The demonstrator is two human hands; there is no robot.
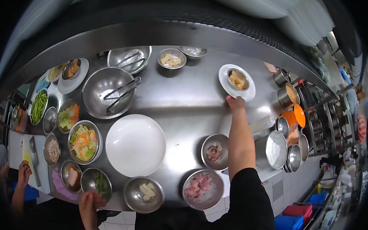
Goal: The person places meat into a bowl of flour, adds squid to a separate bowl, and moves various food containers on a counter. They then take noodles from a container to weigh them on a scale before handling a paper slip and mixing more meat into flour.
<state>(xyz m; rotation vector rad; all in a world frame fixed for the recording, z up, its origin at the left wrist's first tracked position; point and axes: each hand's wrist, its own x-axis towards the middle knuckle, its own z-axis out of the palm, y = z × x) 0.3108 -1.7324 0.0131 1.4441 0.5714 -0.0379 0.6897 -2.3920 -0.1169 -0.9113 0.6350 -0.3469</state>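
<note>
My right hand (236,104) reaches across the steel counter and grips the near rim of a white plate (224,78). On that plate stands a small metal bowl of pale yellow pieces (238,80). Near the counter's front edge, my left hand (92,200) is empty, its fingers stretched out beside a metal bowl of green vegetable pieces (100,181). A large white plate (136,145) lies between my hands. Close by are a bowl of pale sticks (147,190), a bowl of pink raw meat (199,186) and a bowl of sliced reddish meat (215,152).
Tongs (121,93) rest in a big mixing bowl (95,105). Shredded vegetables (83,143) fill a bowl at left. Another person's hand (24,171) is by a knife (34,151) on a white cutting board (44,172). Pots (286,97) stand at right; a shelf (154,31) hangs overhead.
</note>
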